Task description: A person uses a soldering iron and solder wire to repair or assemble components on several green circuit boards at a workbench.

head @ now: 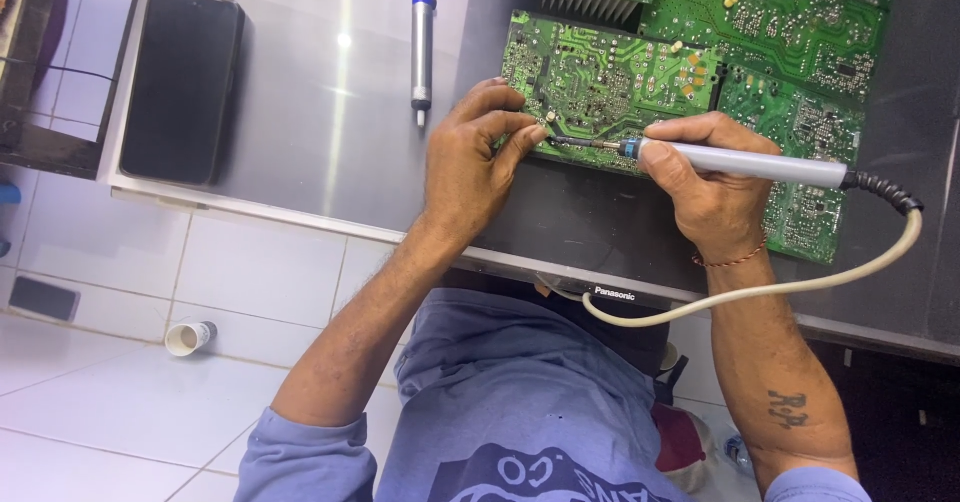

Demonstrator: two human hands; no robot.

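While right hand (pixel 712 194) grips soldering iron (pixel 742 163), left hand (pixel 472 162) touching green circuit board (pixel 600 77)

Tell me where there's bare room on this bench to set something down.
Bare grey metal bench top lies between the black rectangular phone and the blue-and-silver pen-shaped tool. It is crowded around the green circuit boards, where left hand and right hand work the white-handled soldering iron.
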